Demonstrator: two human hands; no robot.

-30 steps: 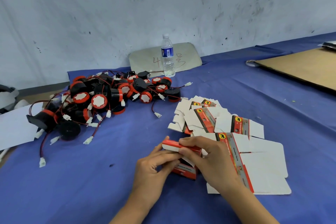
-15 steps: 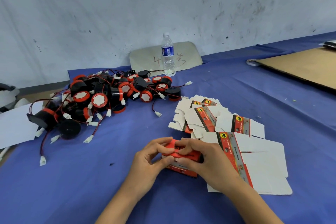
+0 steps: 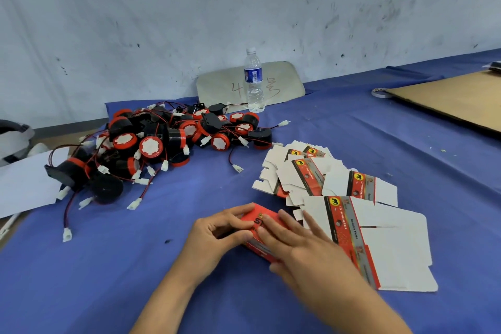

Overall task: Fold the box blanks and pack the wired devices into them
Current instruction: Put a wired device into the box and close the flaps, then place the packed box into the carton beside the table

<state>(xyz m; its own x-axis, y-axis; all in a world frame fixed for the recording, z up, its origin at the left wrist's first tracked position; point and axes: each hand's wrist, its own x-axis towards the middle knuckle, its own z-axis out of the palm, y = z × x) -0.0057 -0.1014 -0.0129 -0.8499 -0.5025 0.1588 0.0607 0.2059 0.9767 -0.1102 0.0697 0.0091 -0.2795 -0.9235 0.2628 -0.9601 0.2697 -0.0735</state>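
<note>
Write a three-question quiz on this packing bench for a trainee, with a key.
1. True or false: the water bottle lies on its side.
2. Which hand has its fingers laid flat on the red box? A) left hand B) right hand
3. Fill in: the pile of wired devices lies to the ___ of the fanned box blanks, as the camera sees it.

Key: 1. False, it stands upright. 2. B; the left hand grips the box's left end. 3. Left.
</note>
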